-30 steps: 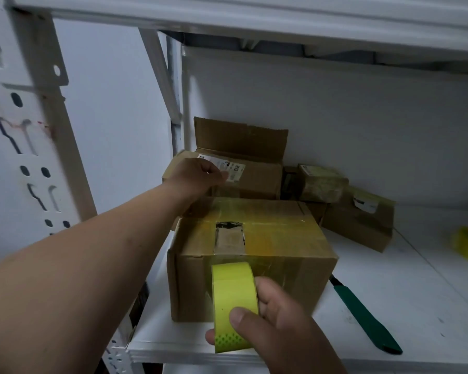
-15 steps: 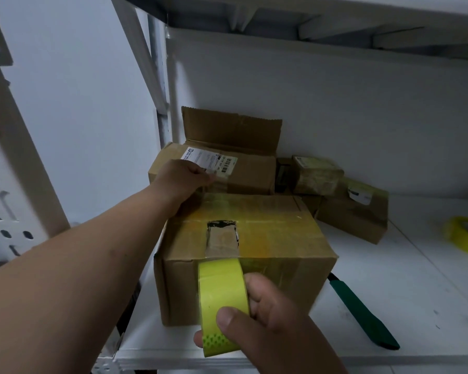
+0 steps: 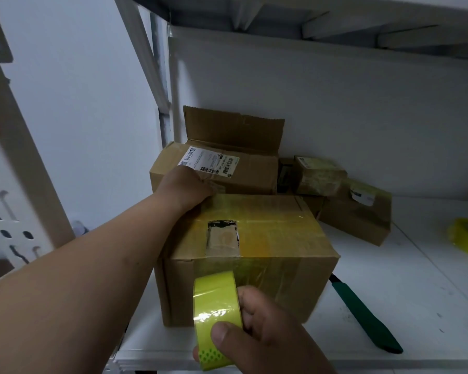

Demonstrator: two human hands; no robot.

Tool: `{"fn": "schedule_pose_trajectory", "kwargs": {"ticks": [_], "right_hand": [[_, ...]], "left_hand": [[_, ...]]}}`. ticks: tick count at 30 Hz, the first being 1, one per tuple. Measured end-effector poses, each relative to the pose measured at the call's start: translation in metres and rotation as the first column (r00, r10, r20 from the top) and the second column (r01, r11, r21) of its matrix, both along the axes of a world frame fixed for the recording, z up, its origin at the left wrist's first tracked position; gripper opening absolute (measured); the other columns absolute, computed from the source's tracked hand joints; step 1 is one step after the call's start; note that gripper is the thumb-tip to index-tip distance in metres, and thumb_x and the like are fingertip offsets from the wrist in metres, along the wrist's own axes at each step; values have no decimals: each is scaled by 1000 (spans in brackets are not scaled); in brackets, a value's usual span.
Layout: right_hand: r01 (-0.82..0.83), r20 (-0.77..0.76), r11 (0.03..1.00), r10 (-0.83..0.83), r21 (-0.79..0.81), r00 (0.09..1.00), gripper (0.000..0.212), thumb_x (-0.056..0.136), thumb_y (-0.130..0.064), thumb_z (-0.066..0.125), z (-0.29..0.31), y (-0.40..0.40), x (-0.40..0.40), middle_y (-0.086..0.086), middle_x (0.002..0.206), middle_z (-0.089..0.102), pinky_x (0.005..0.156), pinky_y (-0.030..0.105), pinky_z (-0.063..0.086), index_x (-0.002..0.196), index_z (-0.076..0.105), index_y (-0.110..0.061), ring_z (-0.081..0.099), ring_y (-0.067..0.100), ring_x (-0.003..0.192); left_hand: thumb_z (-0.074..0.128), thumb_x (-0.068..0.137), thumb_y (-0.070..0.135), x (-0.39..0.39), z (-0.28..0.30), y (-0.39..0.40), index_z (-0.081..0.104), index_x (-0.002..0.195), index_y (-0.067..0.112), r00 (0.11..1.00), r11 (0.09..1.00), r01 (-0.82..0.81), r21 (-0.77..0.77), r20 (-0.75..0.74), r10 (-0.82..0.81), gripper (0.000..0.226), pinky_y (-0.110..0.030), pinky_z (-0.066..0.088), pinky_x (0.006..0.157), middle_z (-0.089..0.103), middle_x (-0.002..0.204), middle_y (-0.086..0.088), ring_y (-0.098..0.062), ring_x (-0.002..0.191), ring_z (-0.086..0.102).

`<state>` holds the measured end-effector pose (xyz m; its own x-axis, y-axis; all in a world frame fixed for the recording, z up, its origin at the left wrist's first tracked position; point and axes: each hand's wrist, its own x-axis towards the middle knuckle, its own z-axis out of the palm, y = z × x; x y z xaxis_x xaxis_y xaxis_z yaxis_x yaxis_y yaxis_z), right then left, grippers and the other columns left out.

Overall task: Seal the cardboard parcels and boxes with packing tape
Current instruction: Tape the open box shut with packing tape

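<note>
2 hands point(image 3: 184, 186) point(image 3: 265, 336) | L fingers hidden behind box point(image 3: 254, 255) | R clamps tape roll point(image 3: 216, 314), palm cut off

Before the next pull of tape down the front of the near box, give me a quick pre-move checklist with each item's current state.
1. Tape roll held by right hand: ok, thumb and fingers grip it.
2. Near box steadied: ok, left hand holds its far left top corner.
3. Tape strip attached to box top: ok, yellow film runs across the top and over the front edge.
4. Strip smooth on the front face: not ok, wrinkles show.
5. Cutter with green handle within reach: ok, lying on the shelf right of the box.
6. Bottom seam sealed: cannot tell, hidden.
</note>
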<state>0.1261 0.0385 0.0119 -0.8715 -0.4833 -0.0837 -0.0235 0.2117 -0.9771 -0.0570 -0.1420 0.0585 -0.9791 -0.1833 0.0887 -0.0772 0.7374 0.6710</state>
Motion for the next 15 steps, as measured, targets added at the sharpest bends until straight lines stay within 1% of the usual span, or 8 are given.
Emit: {"fn": "schedule_pose_trajectory", "kwargs": {"ticks": [2, 4, 5, 9, 11, 12, 13, 15], "right_hand": [[3, 5, 1000, -3, -2, 1000, 47, 63, -54, 59, -2, 1, 0, -5, 102, 75, 96, 39, 53, 109, 62, -43, 71, 13, 99], [7, 1, 1000, -7, 3, 1000, 50, 62, -55, 59, -4, 0, 0, -4, 103, 75, 96, 41, 53, 110, 62, -42, 71, 15, 99], [10, -4, 1000, -10, 9, 1000, 50, 62, -56, 58, -5, 0, 0, -4, 102, 75, 96, 42, 53, 110, 62, -42, 71, 16, 99], [12, 25, 1000, -12, 10, 1000, 52, 62, -54, 60, -6, -1, 0, -4, 103, 75, 97, 44, 52, 111, 62, -38, 70, 16, 100], [13, 39, 1000, -13, 0, 999, 47, 62, -52, 61, -6, 0, -1, -4, 102, 75, 98, 44, 52, 107, 64, -41, 70, 15, 100], [14, 41, 1000, -14, 2, 999, 44, 61, -52, 61, -7, 0, -2, -4, 101, 75, 98, 44, 52, 104, 64, -44, 71, 15, 99], [16, 41, 1000, -16, 8, 999, 42, 61, -53, 60, -7, 0, -3, -4, 101, 75, 98, 44, 52, 103, 63, -47, 71, 14, 99], [16, 47, 1000, -17, 11, 999, 45, 61, -52, 61, -9, -1, -4, -4, 100, 76, 98, 44, 52, 105, 64, -44, 71, 14, 99]], "left_hand": [[69, 88, 42, 0, 0, 0, 63, 90, 18, 1000, 999, -5, -33, 1, 5, 24, -26, 48, 64, 64, 96, 2, -13, 80, 60], [69, 89, 41, -1, 0, -3, 64, 110, 17, 1000, 1000, -19, -10, -5, 19, 32, -30, 53, 75, 64, 109, -2, -20, 93, 62], [69, 90, 38, 0, 1, -3, 63, 119, 16, 1000, 1000, -29, 7, 10, 29, 37, -31, 53, 76, 65, 112, -4, -22, 95, 64], [70, 89, 22, -1, 2, -3, 58, 106, 14, 998, 988, -62, 140, 35, 58, 22, -27, 48, 63, 62, 109, -5, -20, 87, 60], [65, 90, 16, 1, 1, 0, 58, 101, 18, 993, 998, -63, 1, -99, 62, 13, -27, 46, 67, 57, 115, -4, -26, 103, 57], [61, 92, 15, 2, 1, 1, 61, 99, 20, 985, 994, -48, -102, -167, 30, 9, -30, 48, 75, 55, 117, -4, -29, 113, 54], [56, 93, 13, 5, 2, 3, 66, 98, 22, 978, 980, -3, -200, -205, -39, 14, -33, 49, 87, 56, 121, -3, -29, 120, 50], [48, 97, 11, 13, 5, 8, 71, 102, 23, 968, 942, 156, -298, -143, -206, 27, -32, 39, 101, 55, 133, -3, -26, 130, 44]]}}
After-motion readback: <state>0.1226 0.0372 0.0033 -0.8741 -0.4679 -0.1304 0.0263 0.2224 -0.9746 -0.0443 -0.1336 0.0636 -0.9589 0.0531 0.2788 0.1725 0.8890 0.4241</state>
